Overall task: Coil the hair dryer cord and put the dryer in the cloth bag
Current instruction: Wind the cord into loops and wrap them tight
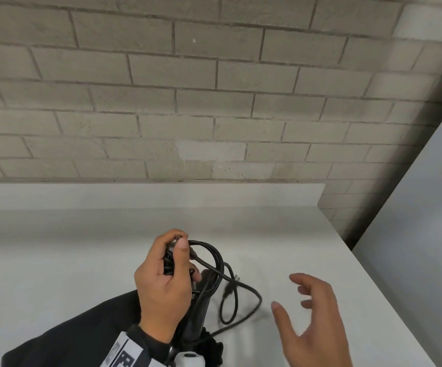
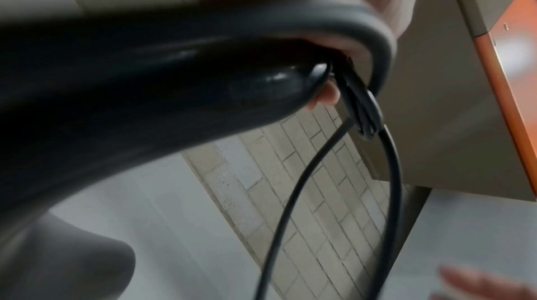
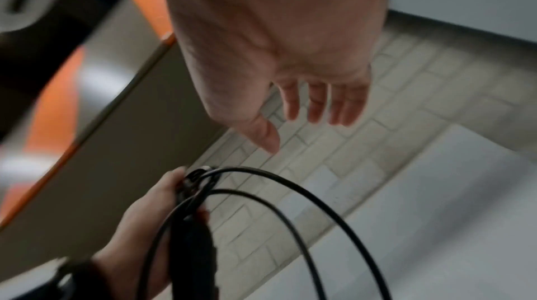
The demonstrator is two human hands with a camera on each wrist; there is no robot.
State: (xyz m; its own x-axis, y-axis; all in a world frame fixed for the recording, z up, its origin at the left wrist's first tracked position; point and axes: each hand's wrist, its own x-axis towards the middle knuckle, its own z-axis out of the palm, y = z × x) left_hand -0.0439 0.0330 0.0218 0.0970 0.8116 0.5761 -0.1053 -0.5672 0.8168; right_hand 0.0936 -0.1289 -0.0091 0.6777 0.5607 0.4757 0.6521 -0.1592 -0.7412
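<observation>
My left hand (image 1: pixel 172 260) grips the end of the black hair dryer's handle (image 1: pixel 201 300) together with several loops of its black cord (image 1: pixel 216 256). The cord's loose tail (image 1: pixel 241 308) sags in a loop onto the white table (image 1: pixel 82 247), and the plug (image 1: pixel 237 279) hangs blurred beside it. My right hand (image 1: pixel 294 292) hovers open to the right of the cord and touches nothing. The black cloth bag (image 1: pixel 77 335) lies under my left forearm. The left wrist view shows the handle (image 2: pixel 145 98) and cord (image 2: pixel 290 201) close up. In the right wrist view the open right hand (image 3: pixel 290 121) is above the cord loops (image 3: pixel 290 181).
A grey brick wall (image 1: pixel 214 102) rises behind the table. The table's right edge (image 1: pixel 373 274) runs diagonally, with a gap and a pale panel (image 1: pixel 426 207) beyond it. A low upstand (image 1: pixel 135 194) lines the table's back.
</observation>
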